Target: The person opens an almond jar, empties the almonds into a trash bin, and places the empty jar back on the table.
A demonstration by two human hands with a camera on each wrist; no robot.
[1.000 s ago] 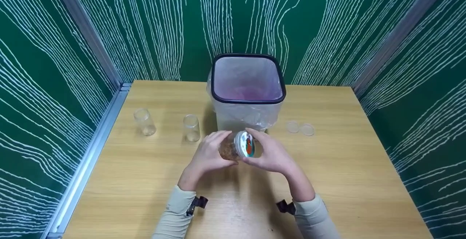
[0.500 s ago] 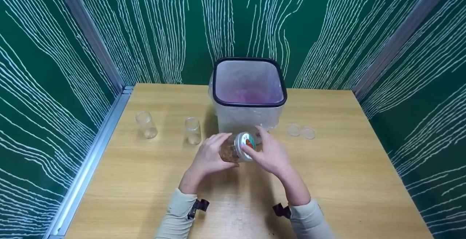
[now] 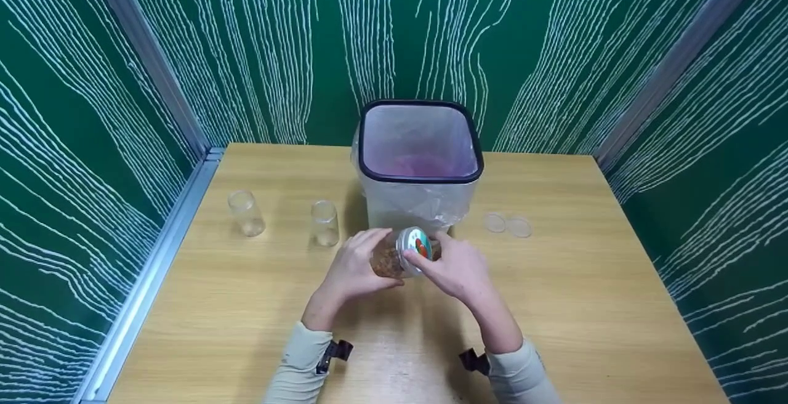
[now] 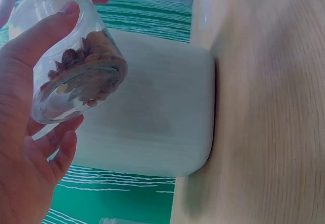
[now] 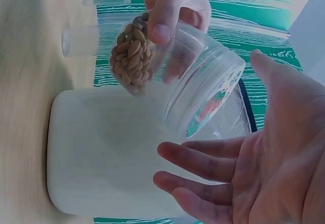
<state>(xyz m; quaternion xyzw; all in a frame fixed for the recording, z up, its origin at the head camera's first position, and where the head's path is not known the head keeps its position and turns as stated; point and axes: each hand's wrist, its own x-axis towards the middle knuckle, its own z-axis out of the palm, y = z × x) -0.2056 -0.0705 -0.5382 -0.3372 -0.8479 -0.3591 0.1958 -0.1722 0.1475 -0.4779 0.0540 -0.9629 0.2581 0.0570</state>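
Note:
A clear jar [image 3: 386, 261] lies tilted in front of the bin, held up off the table with its lid toward the right. My left hand [image 3: 354, 265] grips its body, thumb on one side and fingers on the other. Almonds [image 5: 133, 56] have slid toward the jar's base. On the mouth sits a clear lid [image 5: 175, 102] with a printed red and green label [image 5: 216, 102]. Around that lid my right hand [image 3: 458, 265] spreads its thumb and fingers; in the right wrist view they stand loosely apart, close to its edge.
Behind the hands stands a bin [image 3: 412, 204] with a black rim and a plastic liner. Two clear glass-like cups [image 3: 246, 214] stand left of it. At its right lie two flat clear discs [image 3: 508, 224]. Green white-lined walls enclose the table [image 3: 591, 305].
My right hand has shifted its fingers around the lid, its thumb moving up from the lower edge onto the lid's near side. The left hand keeps its grip on the jar.

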